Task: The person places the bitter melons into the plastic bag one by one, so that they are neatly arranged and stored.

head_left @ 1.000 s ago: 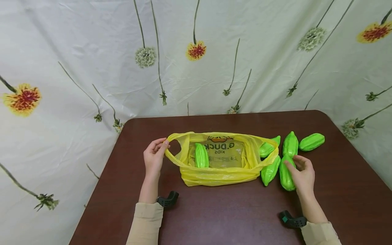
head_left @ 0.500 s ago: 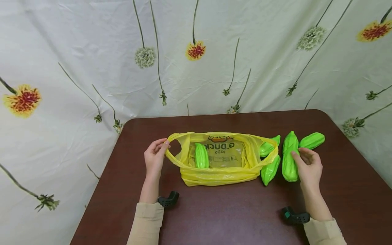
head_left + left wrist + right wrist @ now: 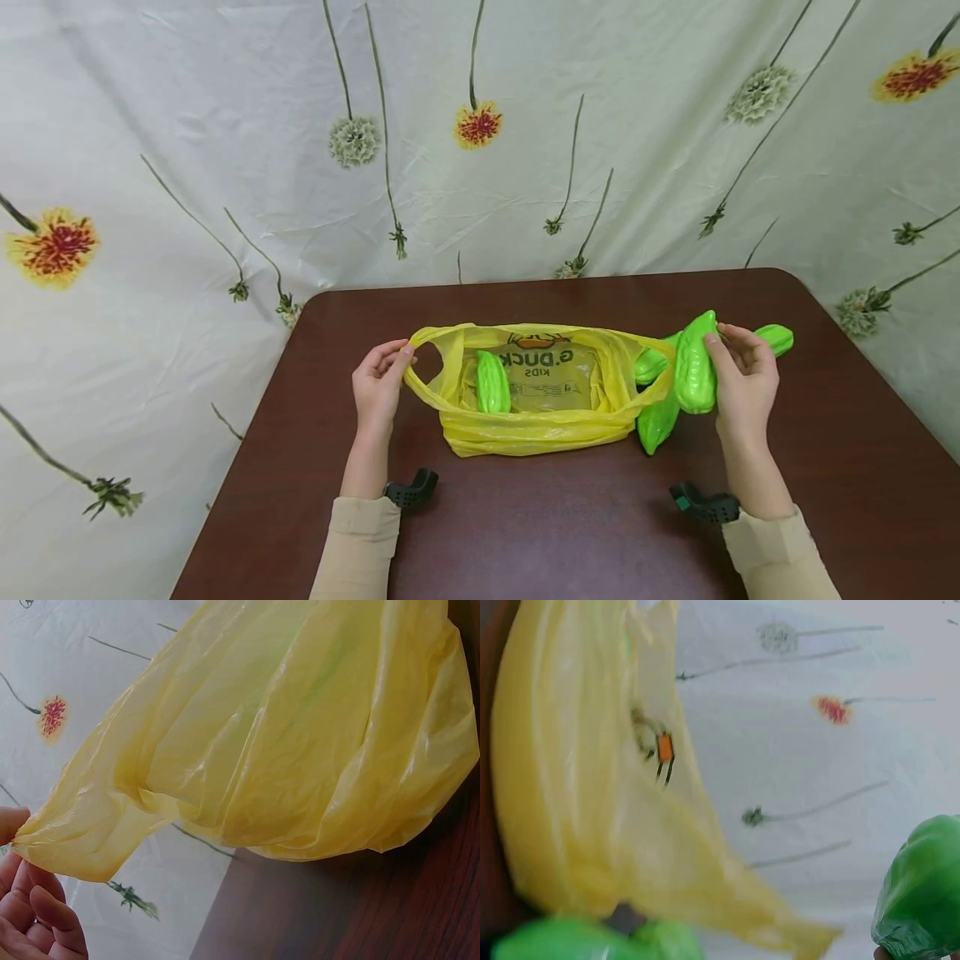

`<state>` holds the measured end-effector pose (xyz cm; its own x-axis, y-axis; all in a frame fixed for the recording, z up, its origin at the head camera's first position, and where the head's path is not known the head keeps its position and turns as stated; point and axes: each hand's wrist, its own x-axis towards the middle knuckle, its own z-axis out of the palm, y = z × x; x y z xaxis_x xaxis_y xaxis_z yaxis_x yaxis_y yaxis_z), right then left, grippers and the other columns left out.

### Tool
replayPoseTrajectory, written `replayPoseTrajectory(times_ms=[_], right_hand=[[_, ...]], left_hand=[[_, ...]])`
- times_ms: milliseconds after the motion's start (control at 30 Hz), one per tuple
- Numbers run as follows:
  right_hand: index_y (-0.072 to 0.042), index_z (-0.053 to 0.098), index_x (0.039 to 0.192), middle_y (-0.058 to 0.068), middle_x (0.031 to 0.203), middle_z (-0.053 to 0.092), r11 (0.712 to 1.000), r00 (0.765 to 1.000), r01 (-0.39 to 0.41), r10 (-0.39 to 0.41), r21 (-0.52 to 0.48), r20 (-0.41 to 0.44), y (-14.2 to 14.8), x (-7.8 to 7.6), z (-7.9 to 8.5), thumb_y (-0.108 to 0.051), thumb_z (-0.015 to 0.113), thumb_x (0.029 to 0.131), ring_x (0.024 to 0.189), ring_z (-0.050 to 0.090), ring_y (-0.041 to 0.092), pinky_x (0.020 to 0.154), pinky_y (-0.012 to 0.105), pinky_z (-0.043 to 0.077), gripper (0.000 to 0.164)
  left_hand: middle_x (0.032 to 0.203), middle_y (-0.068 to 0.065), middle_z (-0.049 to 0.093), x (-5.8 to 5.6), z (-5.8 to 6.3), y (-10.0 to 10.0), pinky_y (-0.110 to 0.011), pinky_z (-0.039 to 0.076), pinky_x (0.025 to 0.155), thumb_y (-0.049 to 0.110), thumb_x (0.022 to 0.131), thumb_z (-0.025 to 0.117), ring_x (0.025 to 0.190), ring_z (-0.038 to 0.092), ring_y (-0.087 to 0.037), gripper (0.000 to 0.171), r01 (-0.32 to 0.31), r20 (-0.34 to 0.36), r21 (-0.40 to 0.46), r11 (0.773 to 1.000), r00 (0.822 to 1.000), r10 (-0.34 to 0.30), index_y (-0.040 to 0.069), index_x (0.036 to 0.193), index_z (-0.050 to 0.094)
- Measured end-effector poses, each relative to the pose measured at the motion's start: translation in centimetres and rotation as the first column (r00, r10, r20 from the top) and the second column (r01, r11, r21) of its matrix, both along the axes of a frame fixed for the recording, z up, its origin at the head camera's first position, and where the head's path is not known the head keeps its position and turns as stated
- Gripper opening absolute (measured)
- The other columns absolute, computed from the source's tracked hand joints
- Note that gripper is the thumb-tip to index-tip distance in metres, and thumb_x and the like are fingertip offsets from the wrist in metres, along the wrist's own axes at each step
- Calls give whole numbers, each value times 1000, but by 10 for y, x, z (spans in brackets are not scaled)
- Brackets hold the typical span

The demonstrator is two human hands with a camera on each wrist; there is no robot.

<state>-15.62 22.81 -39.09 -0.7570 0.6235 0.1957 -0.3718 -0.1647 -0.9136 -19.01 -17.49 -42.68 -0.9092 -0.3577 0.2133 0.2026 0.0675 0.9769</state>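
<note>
My left hand (image 3: 377, 383) pinches one handle of a yellow plastic bag (image 3: 536, 435); the left wrist view shows thumb and fingers at the handle tip (image 3: 30, 844). The bag lies with its mouth spread, and one bright green, ridged bitter melon (image 3: 492, 382) is inside. Another bitter melon (image 3: 695, 367) is held upright by my right hand (image 3: 746, 379), just right of the bag's other handle. The right wrist view shows this held bitter melon (image 3: 922, 892) at the lower right, with a fingertip under it; most of the hand is out of that view.
Two more bitter melons, one near (image 3: 657, 423) and one farther back (image 3: 649, 367), lie partly behind the bag's right handle. One more bitter melon (image 3: 776, 337) shows beyond my right hand. A flowered cloth (image 3: 525, 183) hangs behind the brown table (image 3: 555, 525).
My right hand has taken hold of the near bitter melon, slid it back, then raised it and moved it left towards the bag. The left hand stays at its handle.
</note>
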Motion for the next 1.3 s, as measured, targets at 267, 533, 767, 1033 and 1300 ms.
replayPoseTrajectory(times_ms=[267, 533, 767, 1033, 1300], right_hand=[[-1, 60, 107, 9, 108, 59, 995, 995, -95, 96, 38, -30, -34, -9, 12, -5, 65, 87, 99, 55, 16, 79, 20, 45, 21], [-2, 57, 113, 8, 114, 56, 982, 983, -184, 182, 47, 32, -68, -19, 6, -12, 64, 90, 107, 52, 18, 85, 22, 44, 26], [4, 53, 118, 9, 116, 54, 961, 962, -269, 264, 63, 75, -99, -26, 2, -11, 61, 91, 105, 53, 17, 84, 23, 45, 31], [3, 53, 116, 8, 113, 56, 943, 941, -331, 328, 24, 77, -130, -31, -2, -9, 62, 90, 104, 54, 17, 83, 24, 46, 30], [4, 52, 117, 13, 117, 55, 925, 919, -377, 367, 51, 141, -150, -36, -10, -11, 63, 90, 105, 54, 19, 82, 23, 46, 32]], left_hand=[[81, -12, 68, -1, -2, -1, -23, 42, 54, 21, 87, 69, 63, 55, -9, 26, 1, 12, -2, 1000, 1000, -1, 2, 103, 69], [73, 7, 66, 0, -1, 0, -21, 40, 53, 20, 87, 68, 62, 54, -8, 25, 0, 14, -1, 1000, 1000, 0, 1, 104, 68], [74, 4, 66, 2, 4, 0, -17, 40, 53, 16, 88, 67, 62, 54, -8, 26, 11, 33, 5, 1000, 999, -11, -3, 107, 67], [74, 2, 66, 0, 0, -1, -19, 40, 53, 21, 87, 69, 62, 54, -9, 26, 1, 0, -2, 1000, 1000, -1, 1, 103, 68], [75, 0, 67, 1, -1, -1, -20, 40, 52, 21, 87, 69, 62, 55, -9, 25, 2, -4, -8, 1000, 1000, -2, 2, 103, 69]])
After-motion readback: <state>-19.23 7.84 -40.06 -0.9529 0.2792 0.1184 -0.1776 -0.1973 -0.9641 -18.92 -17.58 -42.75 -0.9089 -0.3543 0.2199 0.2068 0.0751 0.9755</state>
